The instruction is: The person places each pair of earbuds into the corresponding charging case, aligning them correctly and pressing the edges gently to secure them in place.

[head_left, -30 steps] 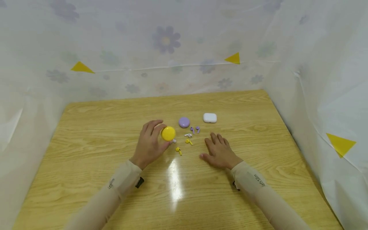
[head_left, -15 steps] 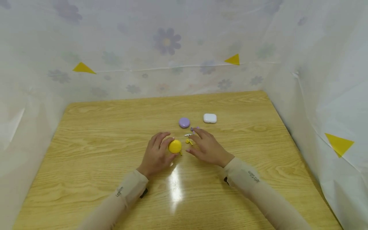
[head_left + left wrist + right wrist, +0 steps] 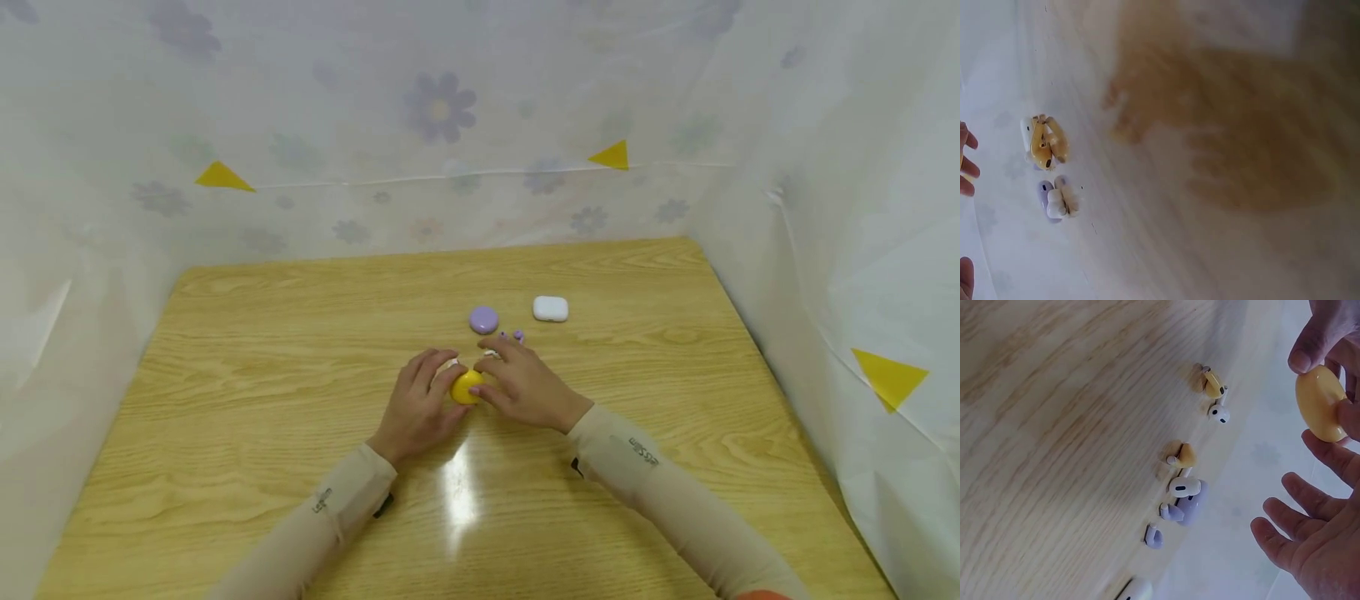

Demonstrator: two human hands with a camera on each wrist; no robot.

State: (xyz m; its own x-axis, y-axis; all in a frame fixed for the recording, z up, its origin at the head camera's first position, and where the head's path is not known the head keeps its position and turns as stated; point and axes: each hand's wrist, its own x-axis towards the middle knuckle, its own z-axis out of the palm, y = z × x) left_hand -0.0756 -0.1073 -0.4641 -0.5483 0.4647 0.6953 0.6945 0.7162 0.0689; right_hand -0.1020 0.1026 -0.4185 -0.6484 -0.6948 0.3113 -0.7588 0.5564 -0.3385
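Held above the wooden table is a round yellow earbud case (image 3: pixel 462 387), also seen in the right wrist view. My left hand (image 3: pixel 420 408) grips it by the edge between thumb and fingers. My right hand (image 3: pixel 528 385) meets it from the other side: the thumb lies on its face and the index finger touches its rim, while the other fingers extend away. Below on the table lie a yellow earbud (image 3: pixel 1213 384) with a white earbud (image 3: pixel 1219 414) beside it, and another yellow earbud (image 3: pixel 1186 455) near another white earbud (image 3: pixel 1184 487). The hands partly cover these in the head view.
Beyond the hands sit a round purple case (image 3: pixel 483 320) and a white earbud case (image 3: pixel 551 308). Two purple earbuds (image 3: pixel 1154 536) lie close to the purple case. Pale flowered sheeting (image 3: pixel 442 108) with yellow triangles surrounds the wooden table (image 3: pixel 285 333).
My left hand has carried the yellow case rightward and toward me. My right hand has lifted from the table, come left, and now touches the case.
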